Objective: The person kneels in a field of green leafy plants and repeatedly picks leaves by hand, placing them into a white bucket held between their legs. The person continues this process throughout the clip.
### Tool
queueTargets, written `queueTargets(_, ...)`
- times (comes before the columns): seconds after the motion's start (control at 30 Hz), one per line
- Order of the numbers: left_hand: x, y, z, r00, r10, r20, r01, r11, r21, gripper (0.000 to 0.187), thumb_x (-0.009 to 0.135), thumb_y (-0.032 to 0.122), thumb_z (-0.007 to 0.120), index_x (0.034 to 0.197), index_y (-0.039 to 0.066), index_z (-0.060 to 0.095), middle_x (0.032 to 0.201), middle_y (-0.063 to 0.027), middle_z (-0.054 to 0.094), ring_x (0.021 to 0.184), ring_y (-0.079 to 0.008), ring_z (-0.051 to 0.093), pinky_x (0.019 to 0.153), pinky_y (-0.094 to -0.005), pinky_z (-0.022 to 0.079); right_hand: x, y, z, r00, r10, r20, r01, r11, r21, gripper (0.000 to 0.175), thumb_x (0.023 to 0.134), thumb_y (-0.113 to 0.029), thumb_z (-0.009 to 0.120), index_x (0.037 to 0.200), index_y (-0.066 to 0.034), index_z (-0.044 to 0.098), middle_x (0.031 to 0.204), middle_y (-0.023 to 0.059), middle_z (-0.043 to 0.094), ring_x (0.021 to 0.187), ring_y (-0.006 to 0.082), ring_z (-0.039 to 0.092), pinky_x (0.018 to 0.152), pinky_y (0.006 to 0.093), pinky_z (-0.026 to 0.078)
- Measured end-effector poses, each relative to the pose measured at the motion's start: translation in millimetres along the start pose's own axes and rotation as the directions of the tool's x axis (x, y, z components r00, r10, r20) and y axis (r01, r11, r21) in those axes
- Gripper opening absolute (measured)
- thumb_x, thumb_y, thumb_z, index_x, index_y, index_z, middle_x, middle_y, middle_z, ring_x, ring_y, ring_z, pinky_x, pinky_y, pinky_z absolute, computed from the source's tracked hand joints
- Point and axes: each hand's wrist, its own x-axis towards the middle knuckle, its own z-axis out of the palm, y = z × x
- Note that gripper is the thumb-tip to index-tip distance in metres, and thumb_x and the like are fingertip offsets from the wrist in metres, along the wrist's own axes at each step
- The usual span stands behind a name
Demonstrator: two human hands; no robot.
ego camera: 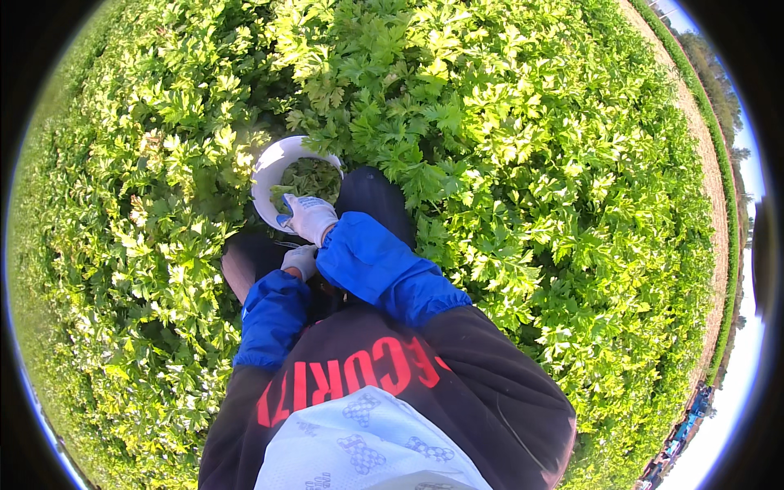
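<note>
A white plastic bucket [267, 177] stands among leafy green plants in front of my knees, with cut green leaves [313, 177] inside. My right hand [309, 215], in a white work glove with blue coating, is over the bucket's near rim. Its thumb and forefinger are apart, and nothing shows between them. Closer to my body, my left hand [299, 260] is in a pale glove, partly covered by the right forearm. A thin shiny piece [286, 244] lies just beyond it, too small to identify. What the left fingers do is hidden.
Dense celery-like plants [502, 153] surround me on every side. My dark-trousered knees [376, 199] flank the bucket closely. A bare dirt strip [692, 122] runs along the field's right side, with trees beyond. Vehicles or machinery [689, 422] stand far off at lower right.
</note>
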Motion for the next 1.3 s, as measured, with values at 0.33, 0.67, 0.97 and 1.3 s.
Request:
queueTargets(0.33,1,6,-2,1.000,-0.021,-0.013,0.020,0.996,-0.091,0.037,0.088,0.039,0.049,0.108,0.011,0.063,0.107,-0.0150,0.063,0.101,-0.0320,0.059,0.086,-0.0418,0.046,-61,77,-96,0.910,0.129,-0.394,0.211,0.672,0.709,0.030,0.081,-0.011,0.067,0.108,-0.0020,0.059,0.093,0.0079,0.066,0.077,0.0170,0.064,0.067,0.0269,0.050)
queueTargets(0.67,4,-3,6,0.999,0.003,-0.055,-0.007,0.997,-0.080,0.036,0.089,0.039,0.048,0.104,0.010,0.063,0.102,-0.0142,0.065,0.097,-0.0317,0.060,0.082,-0.0426,0.047,-68,239,-234,0.775,0.404,-0.486,-0.471,0.882,-0.017,0.027,0.083,-0.008,0.052,0.107,-0.0060,0.065,0.093,0.0105,0.068,0.075,0.0196,0.066,0.066,0.0291,0.053)
queueTargets(0.97,0,7,-5,1.000,-0.008,-0.021,0.006,0.995,-0.095,0.035,0.089,0.037,0.047,0.105,0.010,0.062,0.102,-0.0153,0.064,0.098,-0.0328,0.060,0.083,-0.0426,0.046,2,275,-226,0.768,0.454,-0.453,-0.611,0.731,-0.303,0.044,0.082,-0.029,0.060,0.118,-0.0033,0.054,0.111,0.0207,0.060,0.106,0.0358,0.056,0.091,0.0423,0.045)
queueTargets(1.3,0,6,-6,1.000,-0.010,0.013,0.011,0.996,-0.087,0.036,0.089,0.037,0.047,0.106,0.009,0.061,0.102,-0.0158,0.064,0.098,-0.0331,0.060,0.083,-0.0431,0.046,3,260,-208,0.728,0.466,-0.502,-0.654,0.692,-0.306,0.040,0.082,-0.028,0.061,0.114,-0.0035,0.057,0.108,0.0205,0.062,0.103,0.0358,0.058,0.087,0.0430,0.046)
